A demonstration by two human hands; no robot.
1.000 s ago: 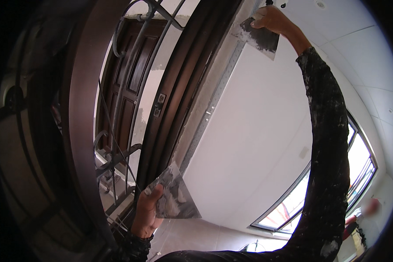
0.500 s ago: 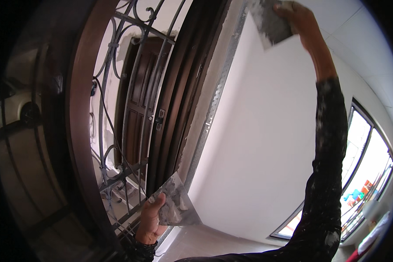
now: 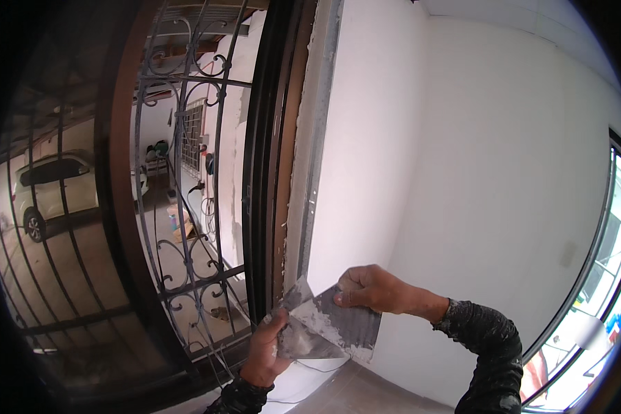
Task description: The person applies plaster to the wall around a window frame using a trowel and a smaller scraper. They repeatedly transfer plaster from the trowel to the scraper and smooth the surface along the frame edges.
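Note:
My left hand (image 3: 264, 353) grips a grey, putty-smeared flat scraper blade (image 3: 305, 343), thumb on its upper face. My right hand (image 3: 378, 290) is closed on the upper edge of a second, darker flat scraper blade (image 3: 366, 326), its thumb on the near face. White putty lies along the lower left part of that blade. The two blades meet or overlap low in front of me; whether they touch is hard to tell. Just beyond them rises a wall corner with a grey metal corner strip (image 3: 314, 172) beside the dark door frame (image 3: 263, 172).
A smooth white wall (image 3: 366, 138) stretches right of the corner strip. On the left are scrolled iron bars (image 3: 181, 138) and a brown frame post (image 3: 117, 159), with a parked car (image 3: 58, 186) beyond. A window (image 3: 593, 297) stands far right. Thin cables (image 3: 283, 401) run near the floor.
My right hand has come down from high on the wall corner, bringing its blade against or close to the left one. The view has turned, and the left hand stays low.

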